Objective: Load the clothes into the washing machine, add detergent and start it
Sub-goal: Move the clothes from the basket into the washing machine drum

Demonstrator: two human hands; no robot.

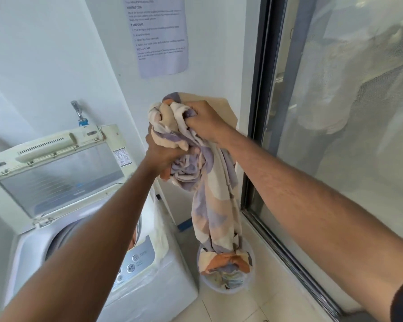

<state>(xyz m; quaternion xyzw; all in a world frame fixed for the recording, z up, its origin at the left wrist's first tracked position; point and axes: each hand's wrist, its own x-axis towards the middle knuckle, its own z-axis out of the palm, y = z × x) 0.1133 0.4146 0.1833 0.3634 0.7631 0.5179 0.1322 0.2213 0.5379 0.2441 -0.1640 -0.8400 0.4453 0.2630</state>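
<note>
Between both hands, left hand [159, 156] and right hand [203, 122] clench a sheet [205, 182] trailing from the basket [226, 288]; loading step, next swing left over the washer [149, 282].

walls [44, 54]: white | floor [277, 298]: pale tiles | sliding glass door [358, 112]: right | printed sheet [159, 33]: on wall

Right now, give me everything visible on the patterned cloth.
The patterned cloth is a soft, crumpled fabric in cream, lilac and orange patches. It is bunched at the top, where the right hand and, just below, the left hand grip it. It hangs as a long twisted strand beside the open washing machine; its lower end still lies in the laundry basket on the floor.
</note>
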